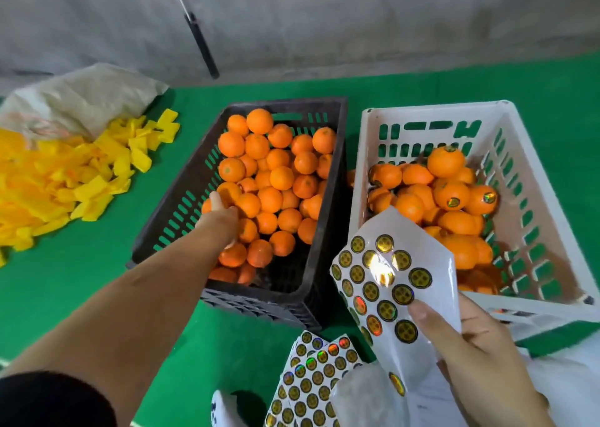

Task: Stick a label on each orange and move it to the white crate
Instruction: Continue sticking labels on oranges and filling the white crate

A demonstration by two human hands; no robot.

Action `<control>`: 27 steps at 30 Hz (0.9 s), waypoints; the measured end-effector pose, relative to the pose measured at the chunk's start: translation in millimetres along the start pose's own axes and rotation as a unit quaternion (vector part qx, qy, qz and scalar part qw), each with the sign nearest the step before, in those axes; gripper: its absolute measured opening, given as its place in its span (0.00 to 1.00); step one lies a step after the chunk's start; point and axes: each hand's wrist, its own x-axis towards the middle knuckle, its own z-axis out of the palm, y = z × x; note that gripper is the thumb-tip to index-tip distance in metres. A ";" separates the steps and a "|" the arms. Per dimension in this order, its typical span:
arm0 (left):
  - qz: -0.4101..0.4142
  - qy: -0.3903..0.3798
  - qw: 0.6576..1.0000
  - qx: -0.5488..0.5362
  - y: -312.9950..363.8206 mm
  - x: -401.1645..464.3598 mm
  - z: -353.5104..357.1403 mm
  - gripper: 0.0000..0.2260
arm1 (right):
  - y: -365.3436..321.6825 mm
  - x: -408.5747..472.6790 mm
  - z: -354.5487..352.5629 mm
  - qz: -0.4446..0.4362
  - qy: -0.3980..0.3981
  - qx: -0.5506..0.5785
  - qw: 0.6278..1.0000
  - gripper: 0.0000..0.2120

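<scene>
The left hand (220,214) is reaching into the black crate (181,205) at frame centre and closing on an orange (212,203). The right hand (480,355), lower right, is pinching the label sheet (383,283). Next, I judge, a label goes on before the white crate (539,179).

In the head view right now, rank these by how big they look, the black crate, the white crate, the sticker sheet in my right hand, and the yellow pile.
1. white crate and black crate: look alike, the white one sits nearer the camera, so unranked
2. yellow pile, cut off at the left edge
3. sticker sheet, enlarged by nearness
</scene>
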 end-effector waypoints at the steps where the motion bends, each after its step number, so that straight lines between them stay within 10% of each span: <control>1: 0.005 -0.001 1.000 0.000 4.4 -3.2 -0.9 0.33 | -1.6 -0.1 1.4 0.001 -0.002 0.002 1.000 0.17; 6: 0.083 0.114 0.965 -0.219 0.4 -53.1 -25.8 0.29 | -13.5 -4.8 -0.7 0.000 0.003 0.030 1.000 0.20; 9: 0.177 0.115 0.826 -0.522 6.6 -113.4 -42.2 0.20 | -21.3 -10.7 -3.8 0.022 -0.008 0.087 0.996 0.34; 13: 0.376 -0.133 0.651 -0.646 21.2 -209.5 -38.1 0.27 | -39.9 -20.8 -9.2 0.038 -0.040 0.105 0.993 0.27; 21: 0.402 -0.071 0.639 -0.652 42.4 -296.0 2.3 0.07 | -46.3 -40.1 -20.1 -0.073 0.096 -0.102 0.988 0.27; 24: 0.412 -0.051 0.631 -0.656 42.7 -312.1 13.5 0.09 | -45.5 -54.2 -15.0 -0.255 0.183 -0.378 0.871 0.29; 27: 0.467 -0.028 0.617 -0.633 43.7 -325.9 19.3 0.11 | -48.9 -67.2 -2.6 -0.398 0.049 -0.426 0.811 0.17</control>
